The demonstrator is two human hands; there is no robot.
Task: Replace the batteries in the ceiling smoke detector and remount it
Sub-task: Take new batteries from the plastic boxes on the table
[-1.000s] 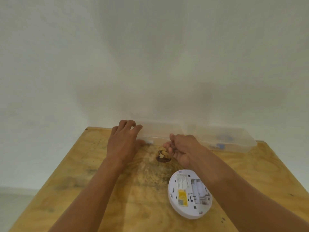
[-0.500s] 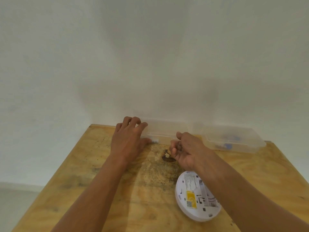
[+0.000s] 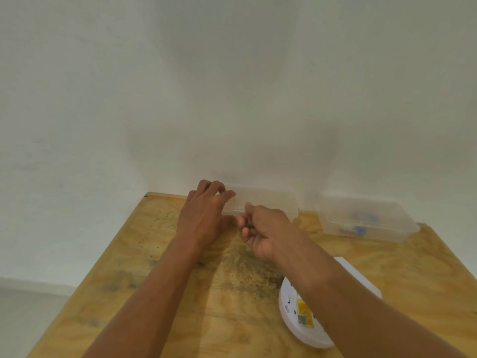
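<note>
Smoke detector: lies back-up on table, near edge, under my R forearm, part hidden. Near clear box sits directly ahead of both hands, long axis L–R along wall. L hand nearer, fingers spread, loosely open at box's L end; contact unclear. R hand curled, half-closed; can't tell if it holds anything. Far box: blue items, blurred.

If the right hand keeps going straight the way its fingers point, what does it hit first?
Most likely the near wall of the clear plastic box directly ahead of the right hand. The gap looks small, but depth is hard to judge from this one view. The left hand sits beside that line.
</note>
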